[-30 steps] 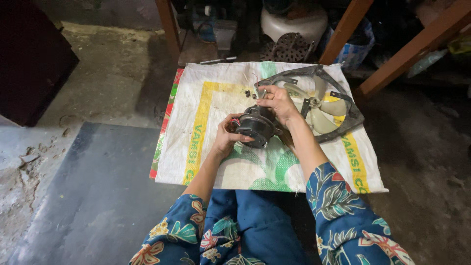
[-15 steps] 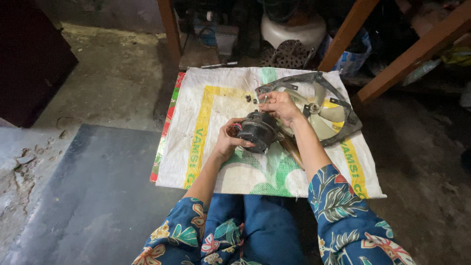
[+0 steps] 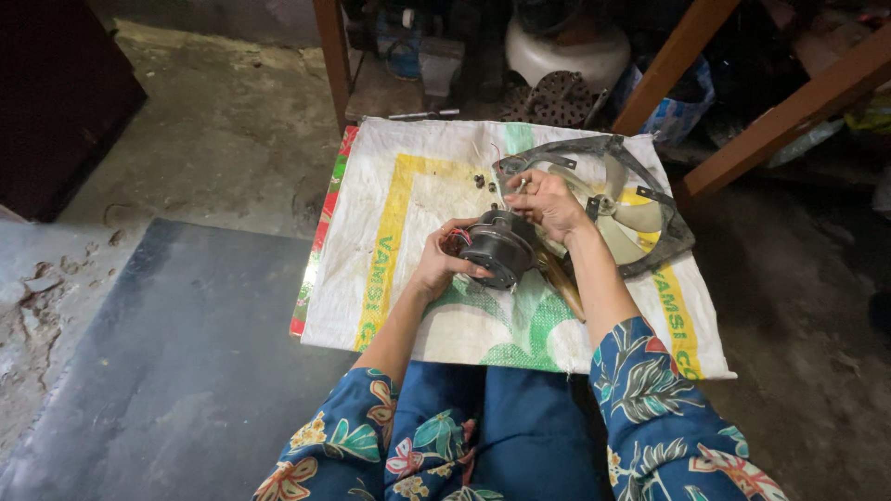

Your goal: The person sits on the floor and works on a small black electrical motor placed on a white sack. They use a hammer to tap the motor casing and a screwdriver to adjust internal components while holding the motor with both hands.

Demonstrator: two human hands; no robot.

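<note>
Our left hand's fingers (image 3: 450,243) curl closed around the black fan motor (image 3: 498,248), held just above the woven sack (image 3: 390,278) on the floor. Our right hand (image 3: 548,204) pinches a thin tool at the motor's top; over the last second both hands barely shifted, so the work stays there. Farther right lies the fan shroud (image 3: 650,232), small screws (image 3: 480,181) beside it.

Small item in right hand (image 3: 548,202) too tiny to ID; fan blade (image 3: 624,210) partly behind it.
</note>
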